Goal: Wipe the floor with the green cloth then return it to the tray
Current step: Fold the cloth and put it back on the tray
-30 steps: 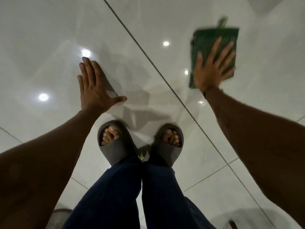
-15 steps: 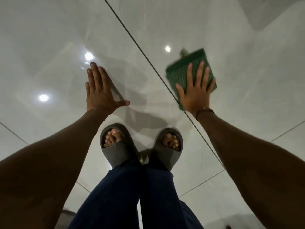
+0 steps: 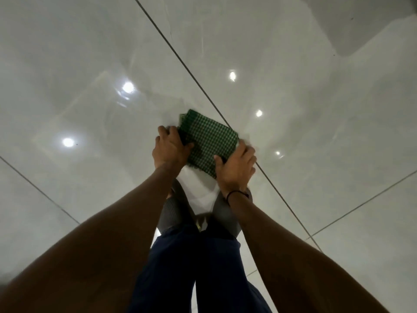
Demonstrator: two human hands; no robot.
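Observation:
A folded green checked cloth (image 3: 208, 141) sits in the middle of the view, just in front of my feet over the glossy white floor. My left hand (image 3: 170, 149) grips its left edge, fingers curled around it. On the near right corner my right hand (image 3: 234, 168) holds on, thumb on top. Whether the cloth touches the floor or hangs just above it I cannot tell. No tray is in view.
Glossy white floor tiles (image 3: 90, 64) with dark grout lines (image 3: 180, 59) spread all around and reflect ceiling lights. My feet in grey slides (image 3: 173, 213) stand close together just below the cloth. A grey shadowed shape (image 3: 361, 26) lies at the top right.
My right hand has drawn the cloth from the far right in toward my feet. My left hand has left the floor and taken hold of the cloth's left edge.

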